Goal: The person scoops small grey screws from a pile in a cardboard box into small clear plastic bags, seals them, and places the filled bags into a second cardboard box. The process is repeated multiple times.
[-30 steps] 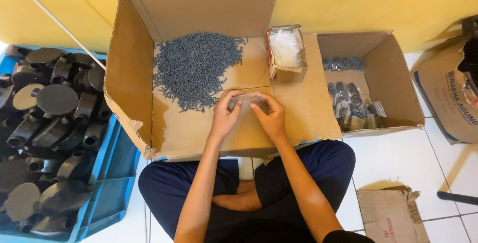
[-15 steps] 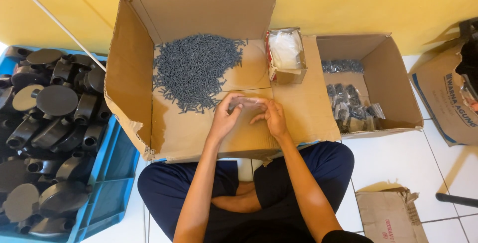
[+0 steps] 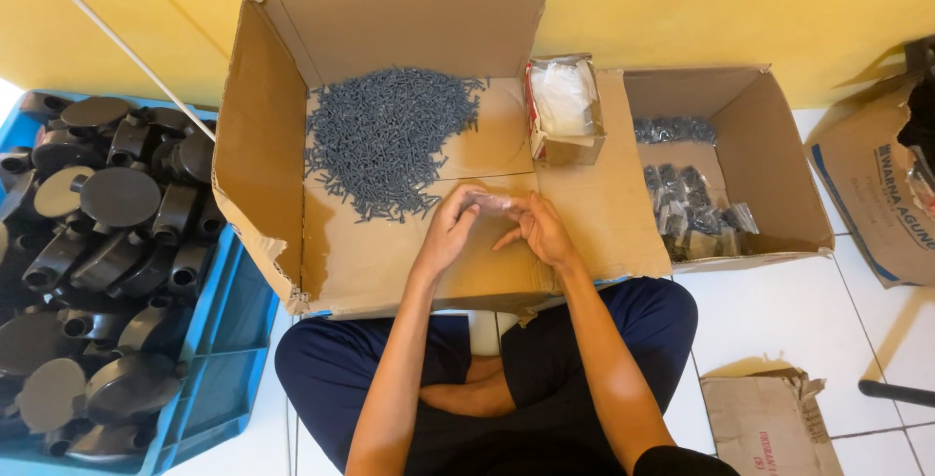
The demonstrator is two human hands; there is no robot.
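Hands: left hand (image 3: 450, 229) and right hand (image 3: 539, 230) fingers pinching small clear bag (image 3: 494, 202), seemingly, beside screw pile (image 3: 385, 137).

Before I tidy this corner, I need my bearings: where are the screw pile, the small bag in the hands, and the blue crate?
screw pile (image 3: 390, 140), head view, middle of the heap.
small bag (image 3: 493, 202), head view, clear film between the fingertips.
blue crate (image 3: 234, 340), head view, bare inside wall.

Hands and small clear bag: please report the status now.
Left hand and right hand both pinch small clear bag. Bag above cardboard box floor. Screw pile apart, nothing blocking.
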